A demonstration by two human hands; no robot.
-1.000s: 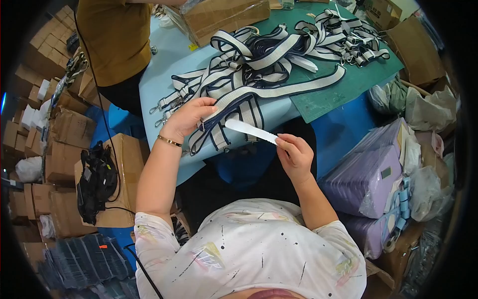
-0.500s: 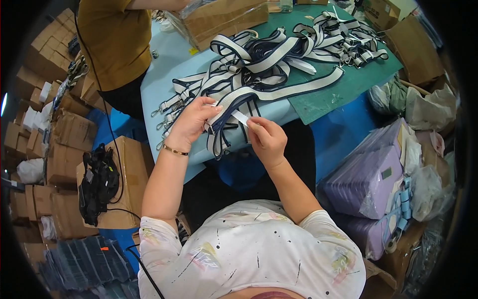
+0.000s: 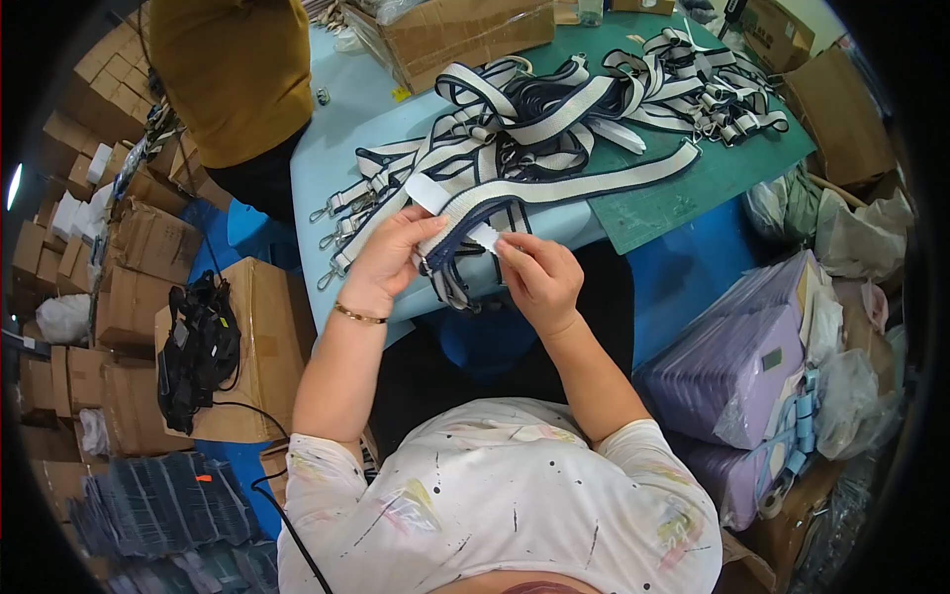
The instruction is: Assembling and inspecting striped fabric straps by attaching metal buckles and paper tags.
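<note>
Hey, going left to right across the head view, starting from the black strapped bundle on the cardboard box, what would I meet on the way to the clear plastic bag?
Black strapped bundle → left hand → white strip's jagged end → right hand → lilac stack → clear plastic bag.

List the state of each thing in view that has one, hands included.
Left hand, closed on the striped strap
Right hand, fingers at the white strip
Striped strap, laid out lengthwise
White strip, under the striped strap, showing on either side
Strap pile, loosely tangled
Green mat, flat
Purple stack, wrapped in clear plastic
</note>
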